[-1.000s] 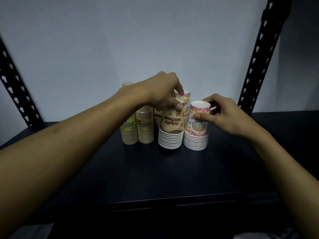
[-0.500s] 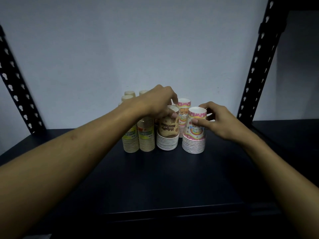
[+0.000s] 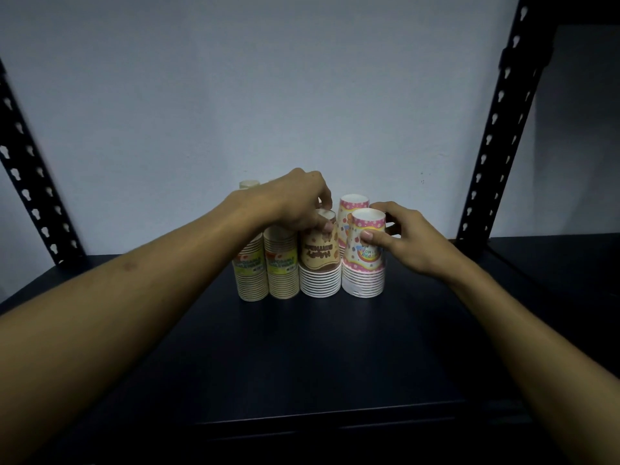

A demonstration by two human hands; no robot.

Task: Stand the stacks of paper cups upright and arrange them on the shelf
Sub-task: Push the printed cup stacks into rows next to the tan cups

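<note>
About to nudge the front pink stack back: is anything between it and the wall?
Yes. A second pink cup stack stands directly behind the front pink stack, which the right hand grips. The left hand grips the brown birthday stack beside it.

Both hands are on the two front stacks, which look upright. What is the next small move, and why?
Probably let go with both hands. The left hand pinches the top of the brown birthday stack and the right hand grips the pink stack; both stand rim-down on the shelf, in line with their neighbours.
</note>
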